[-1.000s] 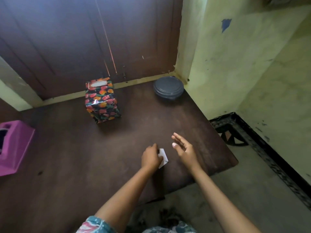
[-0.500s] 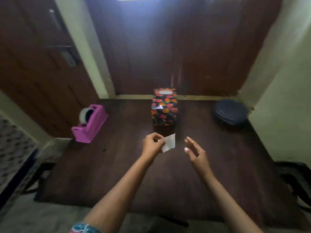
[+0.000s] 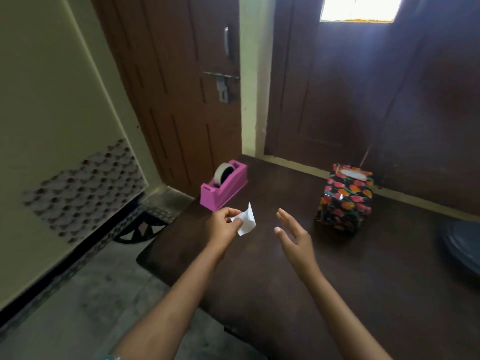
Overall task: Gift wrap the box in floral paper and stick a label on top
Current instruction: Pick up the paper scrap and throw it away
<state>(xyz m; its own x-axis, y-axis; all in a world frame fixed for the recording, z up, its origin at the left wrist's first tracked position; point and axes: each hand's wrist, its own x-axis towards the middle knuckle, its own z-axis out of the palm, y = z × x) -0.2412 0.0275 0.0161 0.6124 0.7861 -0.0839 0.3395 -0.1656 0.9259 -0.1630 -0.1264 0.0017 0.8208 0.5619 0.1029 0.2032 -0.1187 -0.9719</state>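
Note:
The box [image 3: 344, 201] stands upright at the back right of the dark wooden table [image 3: 324, 294], wrapped in black paper with red and orange flowers. A white label [image 3: 354, 175] lies on its top. My left hand [image 3: 224, 228] pinches a small white scrap of paper [image 3: 245, 222] above the table's left part, well left of the box. My right hand [image 3: 294, 236] hovers beside it with fingers spread and nothing in it, between the scrap and the box.
A pink tape dispenser [image 3: 223, 189] with a roll of tape sits at the table's back left corner. A dark round lid or dish [image 3: 462, 245] lies at the right edge. Wooden doors stand behind; the table's left edge drops to the floor.
The view has swung left, so the box now sits to the right and the dispenser near centre. My left hand has lifted the white scrap off the table; my right hand stays open beside it.

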